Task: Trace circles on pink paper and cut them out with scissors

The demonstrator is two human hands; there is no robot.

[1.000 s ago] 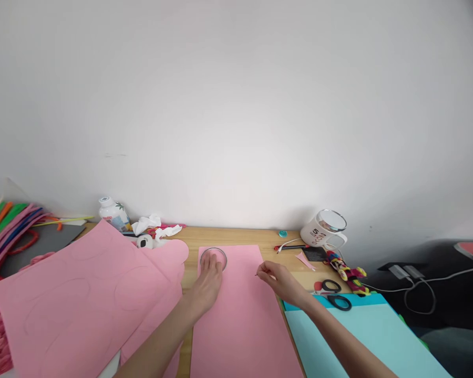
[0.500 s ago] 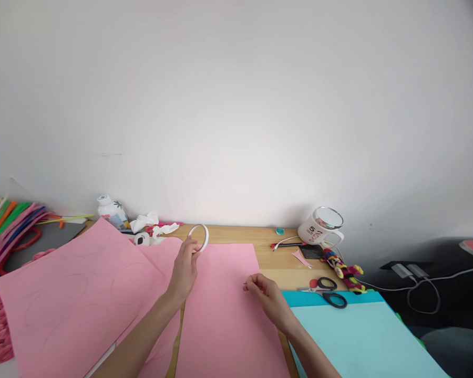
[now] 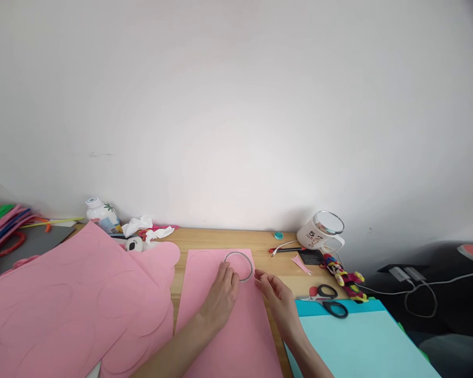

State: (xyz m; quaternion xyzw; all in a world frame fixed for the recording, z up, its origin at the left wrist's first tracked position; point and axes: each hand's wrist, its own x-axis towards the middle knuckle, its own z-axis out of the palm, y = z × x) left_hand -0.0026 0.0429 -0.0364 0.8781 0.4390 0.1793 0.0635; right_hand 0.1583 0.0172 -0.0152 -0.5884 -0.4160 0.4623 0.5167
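A thin round ring (image 3: 251, 266), grey-edged, lies flat on a narrow pink paper sheet (image 3: 240, 325), near its top right corner. My left hand (image 3: 223, 296) presses the ring's lower left side with its fingertips. Beside the ring's right rim is my right hand (image 3: 278, 299), its thumb and fingers pinched together at the sheet's right edge; whatever small thing they hold is too small to make out. A faint circle outline (image 3: 201, 257) shows on the sheet's top left.
Pink sheets with drawn curves (image 3: 71, 304) and scalloped edges cover the left. Black-handled scissors (image 3: 331, 302) touch a turquoise pad (image 3: 355, 336) at right. Behind stand a white mug (image 3: 315, 231), a colourful figure (image 3: 347, 278), and a white bottle (image 3: 102, 215) by crumpled tissue (image 3: 137, 226).
My left hand has brought the ring rightward and down from above the sheet's top left onto the paper. My right hand has shifted slightly right, to the ring's rim. The view has turned a little.
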